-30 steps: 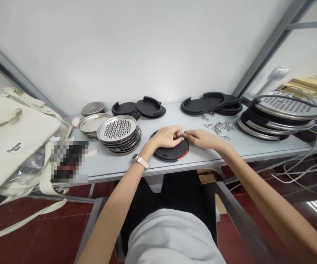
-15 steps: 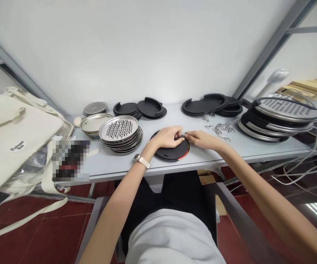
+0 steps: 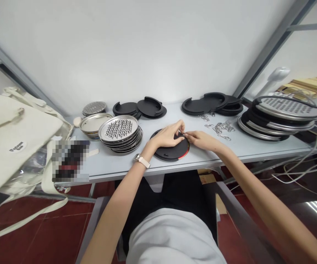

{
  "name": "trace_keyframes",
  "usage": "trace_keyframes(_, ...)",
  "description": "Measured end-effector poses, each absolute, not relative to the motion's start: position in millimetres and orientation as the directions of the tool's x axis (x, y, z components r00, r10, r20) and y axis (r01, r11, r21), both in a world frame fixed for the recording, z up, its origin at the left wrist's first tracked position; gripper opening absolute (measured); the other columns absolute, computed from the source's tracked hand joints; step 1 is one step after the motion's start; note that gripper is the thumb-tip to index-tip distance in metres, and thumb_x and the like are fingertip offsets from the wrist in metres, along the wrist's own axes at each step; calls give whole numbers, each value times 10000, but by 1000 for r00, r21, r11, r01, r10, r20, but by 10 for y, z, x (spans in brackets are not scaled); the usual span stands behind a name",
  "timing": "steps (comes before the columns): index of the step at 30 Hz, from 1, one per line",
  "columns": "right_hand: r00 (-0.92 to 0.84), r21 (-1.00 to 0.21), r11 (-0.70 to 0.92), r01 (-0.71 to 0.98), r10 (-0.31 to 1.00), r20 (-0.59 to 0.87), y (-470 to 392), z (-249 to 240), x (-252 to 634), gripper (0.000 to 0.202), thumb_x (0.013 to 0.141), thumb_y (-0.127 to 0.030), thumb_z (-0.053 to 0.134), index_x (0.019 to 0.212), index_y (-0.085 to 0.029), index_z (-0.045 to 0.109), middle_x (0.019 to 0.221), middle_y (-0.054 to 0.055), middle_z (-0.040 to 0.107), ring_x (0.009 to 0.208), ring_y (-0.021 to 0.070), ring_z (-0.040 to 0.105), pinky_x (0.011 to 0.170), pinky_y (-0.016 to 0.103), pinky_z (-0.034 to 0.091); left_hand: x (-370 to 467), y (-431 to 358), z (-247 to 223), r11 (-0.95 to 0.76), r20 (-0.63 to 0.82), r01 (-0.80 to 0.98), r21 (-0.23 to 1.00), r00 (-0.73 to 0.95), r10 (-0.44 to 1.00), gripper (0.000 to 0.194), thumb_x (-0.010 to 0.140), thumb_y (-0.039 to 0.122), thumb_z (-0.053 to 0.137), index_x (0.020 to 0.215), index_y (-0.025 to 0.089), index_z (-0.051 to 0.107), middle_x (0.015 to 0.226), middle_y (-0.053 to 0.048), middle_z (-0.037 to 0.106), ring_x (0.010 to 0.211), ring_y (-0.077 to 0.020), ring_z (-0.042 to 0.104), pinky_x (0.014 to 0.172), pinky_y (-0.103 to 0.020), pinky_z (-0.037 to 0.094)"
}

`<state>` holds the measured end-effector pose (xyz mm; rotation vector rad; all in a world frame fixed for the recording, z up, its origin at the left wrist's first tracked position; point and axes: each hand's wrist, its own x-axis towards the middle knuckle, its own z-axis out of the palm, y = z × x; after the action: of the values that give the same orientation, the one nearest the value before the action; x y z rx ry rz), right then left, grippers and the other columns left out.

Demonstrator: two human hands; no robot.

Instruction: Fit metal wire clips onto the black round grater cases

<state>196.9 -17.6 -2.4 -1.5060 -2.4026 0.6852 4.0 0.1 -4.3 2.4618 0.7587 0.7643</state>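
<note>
The only view here comes from a camera on the head of the person at the worktop [image 3: 106, 167]. It faces forward and steeply down, taking in the pale wall [image 3: 158, 51] above and the red floor [image 3: 59, 223] below. Both forearms enter from the bottom edge, the hands near mid-picture, close enough to show bent fingers [image 3: 181, 126]. With one camera, nothing is shared between views.

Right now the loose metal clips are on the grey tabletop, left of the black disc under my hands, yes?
Not quite: the head view shows the loose metal clips on the grey tabletop, right of the black disc.
</note>
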Motion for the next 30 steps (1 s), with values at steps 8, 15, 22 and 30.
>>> trace_keyframes(8,-417,-513,367,776,909,19,-228,-76,1959,357,930,-364,309,783,-195,587,771,74,664,714,207,589,683,291,402,41,40,-80,-727,386,277,628,700,601,273,766,152,572,972,210,403,944,-18,564,803,-129,551,744,-271,435)
trace_keyframes(15,-402,-507,369,779,914,49,-263,-84,1945,339,930,-343,317,743,-204,563,763,73,666,699,202,584,657,281,388,40,60,-105,-725,405,220,653,707,580,268,770,122,574,956,207,400,902,-9,560,788,-116,538,714,-243,423)
trace_keyframes(22,-351,-537,368,759,926,138,-343,-149,1940,322,929,-359,337,695,-210,498,657,30,609,612,172,533,607,265,346,39,69,-115,-714,410,188,675,709,574,257,779,109,553,960,204,397,915,-21,566,818,-124,551,664,-237,423)
trace_keyframes(30,-310,-628,395,671,918,247,-412,-254,1979,329,913,-396,391,644,-210,355,544,-52,367,522,109,368,534,239,292,52,61,-91,-690,387,190,699,710,588,252,793,99,534,989,200,413,956,-34,600,876,-137,580,725,-260,446)
